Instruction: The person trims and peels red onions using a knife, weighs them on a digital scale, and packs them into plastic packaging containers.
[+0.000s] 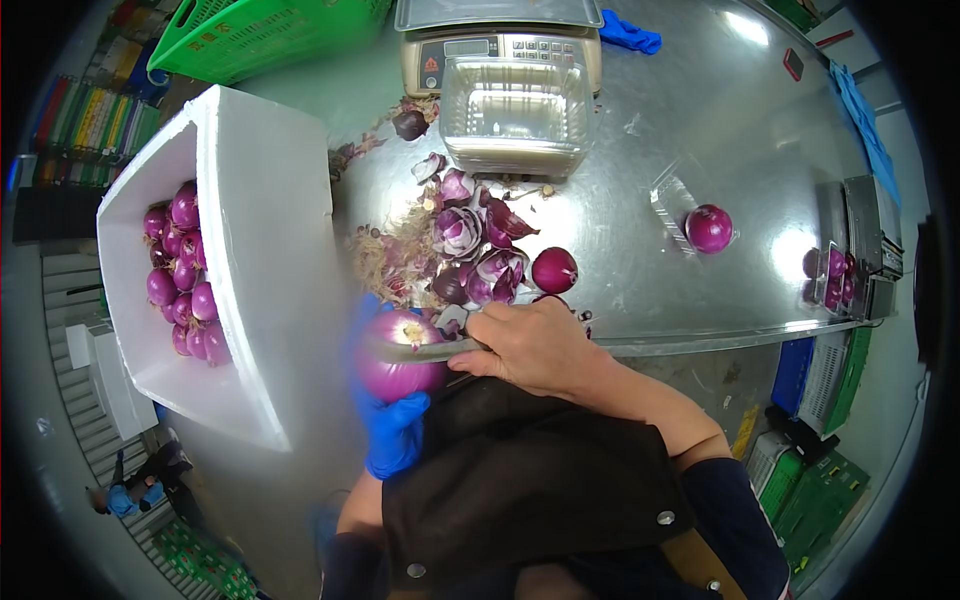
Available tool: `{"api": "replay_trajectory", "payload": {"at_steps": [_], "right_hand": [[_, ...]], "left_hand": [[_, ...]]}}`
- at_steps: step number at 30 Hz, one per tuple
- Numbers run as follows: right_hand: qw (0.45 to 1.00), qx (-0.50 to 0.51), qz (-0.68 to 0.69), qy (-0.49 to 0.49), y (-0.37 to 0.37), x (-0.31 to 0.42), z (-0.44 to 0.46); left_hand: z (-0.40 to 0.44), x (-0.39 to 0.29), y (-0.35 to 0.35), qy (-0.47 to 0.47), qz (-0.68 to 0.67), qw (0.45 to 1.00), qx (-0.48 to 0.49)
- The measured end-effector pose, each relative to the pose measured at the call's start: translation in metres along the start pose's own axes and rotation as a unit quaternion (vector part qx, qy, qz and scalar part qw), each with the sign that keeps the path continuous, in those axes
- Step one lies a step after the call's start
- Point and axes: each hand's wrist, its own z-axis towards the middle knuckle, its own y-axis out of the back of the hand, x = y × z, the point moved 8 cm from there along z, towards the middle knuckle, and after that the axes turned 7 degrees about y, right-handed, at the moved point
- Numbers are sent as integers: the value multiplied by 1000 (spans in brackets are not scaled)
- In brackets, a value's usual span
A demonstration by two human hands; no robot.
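Note:
My left hand [396,440], in a blue glove, is closed around a large red onion [402,378] in front of the dark apron. A bare right hand, my right hand [530,345], grips a knife [425,351] whose blade lies across the top of that onion, by its pale cut end. Most of the knife's handle is hidden in the fist. Just beyond the hands lies a heap of onion peels [458,232] and dry roots. One whole red onion [554,270] sits at the right edge of the heap.
A white foam box [270,180] with several red onions [183,270] stands at left. Clear plastic trays [517,110] rest by a scale [420,60]. Another onion [709,229] lies on the metal table [640,290]. A green crate [260,35] stands behind; a person [135,492] is far left.

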Motion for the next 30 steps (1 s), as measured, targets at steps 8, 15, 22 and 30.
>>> {"api": "replay_trajectory", "payload": {"at_steps": [8,15,22,30], "right_hand": [[1000,17,-4,0,-39,-52,-34],[904,-316,-57,-284,69,-124,-128],[710,-428,-131,-543,147,-206,-289],[742,-431,-83,-507,143,-207,-313]], "left_hand": [[-4,-10,1,-19,69,997,-1],[52,36,-92,-33,180,968,169],[93,110,-274,-48,277,884,374],[148,217,-382,-88,508,762,392]]}}
